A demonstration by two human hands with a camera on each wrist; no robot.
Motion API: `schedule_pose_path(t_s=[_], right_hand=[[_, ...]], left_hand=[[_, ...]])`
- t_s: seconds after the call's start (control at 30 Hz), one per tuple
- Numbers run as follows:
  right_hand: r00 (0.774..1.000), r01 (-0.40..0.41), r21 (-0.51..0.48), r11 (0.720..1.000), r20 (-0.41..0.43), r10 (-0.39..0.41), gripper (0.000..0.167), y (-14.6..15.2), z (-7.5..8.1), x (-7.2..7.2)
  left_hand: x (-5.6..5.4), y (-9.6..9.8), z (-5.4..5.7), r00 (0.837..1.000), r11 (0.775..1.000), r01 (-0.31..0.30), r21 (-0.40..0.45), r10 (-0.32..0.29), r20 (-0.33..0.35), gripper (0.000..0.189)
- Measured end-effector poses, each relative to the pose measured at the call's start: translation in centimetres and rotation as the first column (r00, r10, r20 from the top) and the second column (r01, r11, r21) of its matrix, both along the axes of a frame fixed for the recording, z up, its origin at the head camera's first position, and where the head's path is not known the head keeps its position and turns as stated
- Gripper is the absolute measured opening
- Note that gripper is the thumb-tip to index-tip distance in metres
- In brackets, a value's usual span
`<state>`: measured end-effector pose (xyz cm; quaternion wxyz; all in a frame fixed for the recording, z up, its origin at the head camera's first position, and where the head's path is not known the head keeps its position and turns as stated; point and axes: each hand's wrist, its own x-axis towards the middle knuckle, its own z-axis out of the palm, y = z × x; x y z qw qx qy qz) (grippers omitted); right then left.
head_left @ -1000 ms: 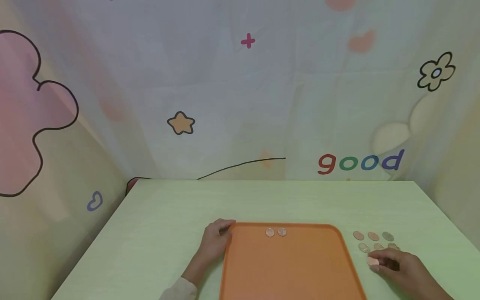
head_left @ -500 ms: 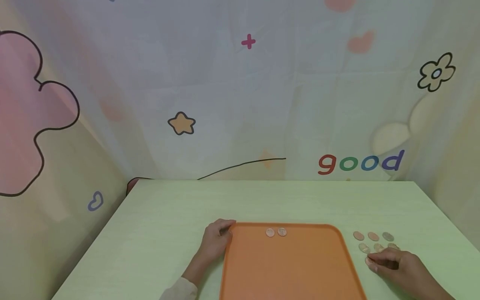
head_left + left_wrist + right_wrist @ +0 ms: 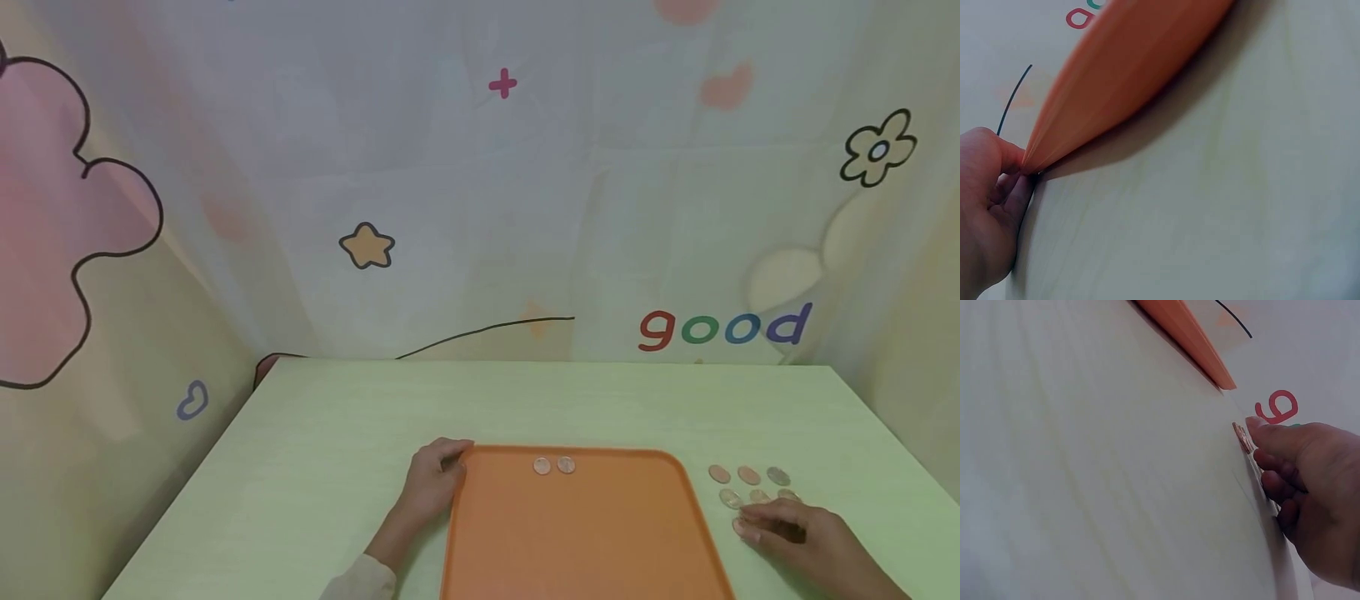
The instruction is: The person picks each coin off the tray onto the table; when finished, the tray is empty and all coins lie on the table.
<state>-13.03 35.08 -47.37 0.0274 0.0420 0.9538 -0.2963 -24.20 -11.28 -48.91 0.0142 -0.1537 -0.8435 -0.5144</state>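
Note:
An orange tray (image 3: 577, 542) lies on the table in the head view. My left hand (image 3: 431, 483) grips its far left corner; in the left wrist view the thumb and fingers meet on the tray's rim (image 3: 1116, 75). Two coins lie side by side inside the tray, a left coin (image 3: 542, 466) and a right coin (image 3: 566, 465), near its far edge. To the right of the tray, my right hand (image 3: 813, 533) pinches a coin (image 3: 1242, 437) at its fingertips, low at the table. The fingers mostly hide that coin in the head view.
Beyond the right hand lie two rows of coins on the pale green table (image 3: 337, 417): a far row with a copper coin (image 3: 719, 473) and a greyer coin (image 3: 778, 476), and a nearer row (image 3: 731, 498) partly behind the fingers. A printed curtain (image 3: 450, 167) hangs behind.
The right fingertips have closed further over the coin, which showed more of its face a second ago. The left hand, the tray and the two coins in it stay in place.

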Motion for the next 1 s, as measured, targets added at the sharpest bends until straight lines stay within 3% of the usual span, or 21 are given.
schedule_pose_path(t_s=[0.1,0.2,0.33,0.43,0.53,0.7,0.8,1.0], right_hand=[[0.999,0.013,-0.015,1.000,-0.035,-0.014,0.047,-0.1,0.1,0.0],[0.984,-0.046,-0.069,0.997,-0.173,0.033,0.031,-0.3,-0.1,0.1],[0.908,-0.193,-0.121,0.974,-0.397,0.130,0.014,-1.5,-0.2,-0.4],[0.858,-0.257,-0.119,0.959,-0.486,0.170,0.012,-3.1,0.2,-1.1],[0.851,-0.289,-0.112,0.951,-0.484,0.202,0.011,-4.9,1.1,-1.9],[0.891,-0.322,-0.143,0.936,-0.381,0.248,0.014,-7.9,2.7,-3.0],[0.903,-0.355,-0.162,0.921,-0.315,0.293,0.017,-9.4,3.2,-3.7],[0.895,-0.427,-0.199,0.882,-0.229,0.382,0.021,-11.8,3.6,-5.5]], left_hand=[[0.0,0.0,0.0,1.000,1.000,0.005,-0.003,-0.005,-0.012,0.036],[-0.1,0.0,0.0,1.000,1.000,0.006,-0.007,-0.006,-0.018,0.035],[0.0,0.0,0.0,1.000,1.000,0.004,-0.007,-0.004,-0.020,0.035],[0.0,0.0,0.1,1.000,1.000,0.003,-0.009,-0.003,-0.017,0.035],[0.0,0.0,0.1,1.000,1.000,0.001,-0.007,-0.001,-0.013,0.035],[-0.2,0.1,0.0,1.000,1.000,0.002,-0.002,-0.002,-0.006,0.035],[-0.2,0.0,-0.1,1.000,1.000,0.002,-0.001,-0.002,-0.005,0.035],[-0.2,-0.1,-0.2,1.000,1.000,-0.008,-0.007,0.008,-0.008,0.034]])
